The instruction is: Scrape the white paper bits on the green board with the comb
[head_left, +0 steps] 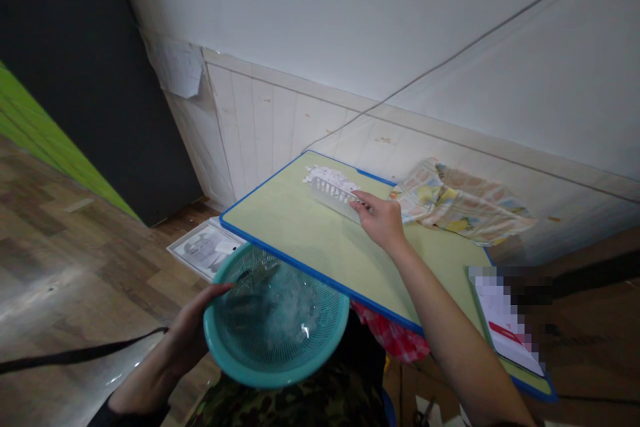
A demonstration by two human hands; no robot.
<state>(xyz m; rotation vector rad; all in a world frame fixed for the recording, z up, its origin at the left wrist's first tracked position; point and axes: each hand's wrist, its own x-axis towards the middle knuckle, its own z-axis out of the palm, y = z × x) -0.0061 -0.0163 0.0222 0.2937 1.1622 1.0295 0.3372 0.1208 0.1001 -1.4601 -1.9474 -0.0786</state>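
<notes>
On the pale green table (pixel 280 214), we see the right hand (pixel 381 219) clamped on one end of a white slotted tool (pixel 327 196), which is just beside small white scraps (pixel 333 177). Well apart, the left hand (pixel 191 320) grips the rim of a turquoise basket (pixel 280 377) at the table's near edge.

Left hand: grips (pixel 193 324) the rim of a turquoise basket.
Basket (pixel 334 337): perforated, with clear, shiny material (pixel 293 307) inside.
Right hand: holds (pixel 381 219) a white slotted piece (pixel 327 195) beside white scraps (pixel 333 177).
Table (pixel 300 224): pale green top, blue edge.
Cloth (pixel 450 204): patterned, crumpled, on the table's wall side.
</notes>
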